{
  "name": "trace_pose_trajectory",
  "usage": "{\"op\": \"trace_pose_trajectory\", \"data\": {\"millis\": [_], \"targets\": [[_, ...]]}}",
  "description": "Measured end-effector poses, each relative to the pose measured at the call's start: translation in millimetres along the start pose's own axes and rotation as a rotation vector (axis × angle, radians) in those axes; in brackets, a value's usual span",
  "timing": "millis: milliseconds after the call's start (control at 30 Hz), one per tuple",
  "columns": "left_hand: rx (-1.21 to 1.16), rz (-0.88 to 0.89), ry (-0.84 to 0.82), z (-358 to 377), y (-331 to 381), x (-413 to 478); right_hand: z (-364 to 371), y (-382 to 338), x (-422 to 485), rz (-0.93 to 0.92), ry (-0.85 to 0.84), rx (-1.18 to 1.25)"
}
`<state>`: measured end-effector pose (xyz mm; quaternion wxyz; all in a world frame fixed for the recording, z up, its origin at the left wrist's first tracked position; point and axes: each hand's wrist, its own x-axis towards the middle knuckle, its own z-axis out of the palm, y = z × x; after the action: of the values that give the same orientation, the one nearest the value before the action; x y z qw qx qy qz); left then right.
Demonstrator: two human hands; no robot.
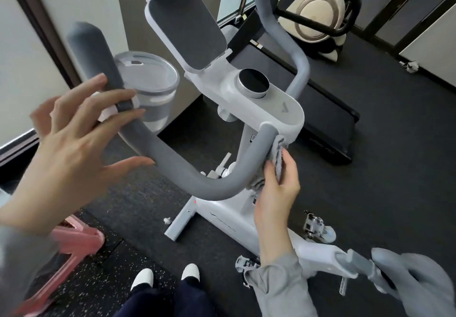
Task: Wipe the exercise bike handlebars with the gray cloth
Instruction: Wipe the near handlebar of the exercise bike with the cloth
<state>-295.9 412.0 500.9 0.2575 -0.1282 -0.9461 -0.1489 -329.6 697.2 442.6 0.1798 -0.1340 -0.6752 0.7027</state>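
The white exercise bike has grey foam handlebars (pixel 172 161) that curve from an upright left grip down and across to the console. My right hand (pixel 276 188) presses the gray cloth (pixel 277 155) against the near bar just below the console. My left hand (pixel 74 144) hovers at the left grip with fingers spread; the fingertips touch the bar but do not wrap around it. The far handlebar (pixel 299 67) rises behind the console on the right.
A clear cup holder (pixel 150 87) hangs beside the left grip. The tablet holder (pixel 187 27) and round knob (pixel 254 82) sit on the console. A treadmill (pixel 320 109) stands behind, a pink frame (pixel 74 240) at lower left, the bike saddle (pixel 414 277) at lower right.
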Motion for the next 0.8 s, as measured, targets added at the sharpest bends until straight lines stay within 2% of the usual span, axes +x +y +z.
{"op": "trace_pose_trajectory", "data": {"millis": [233, 467, 800], "targets": [[0.015, 0.002, 0.050, -3, 7, -1, -7, -8, -13, 0.252, -0.174, 0.183], [0.059, 0.021, 0.083, -1, 5, -3, -3, -18, -55, 0.423, -0.248, 0.337], [0.016, 0.021, 0.052, -3, 4, -4, 28, -29, -114, 0.556, -0.143, 0.517]]}}
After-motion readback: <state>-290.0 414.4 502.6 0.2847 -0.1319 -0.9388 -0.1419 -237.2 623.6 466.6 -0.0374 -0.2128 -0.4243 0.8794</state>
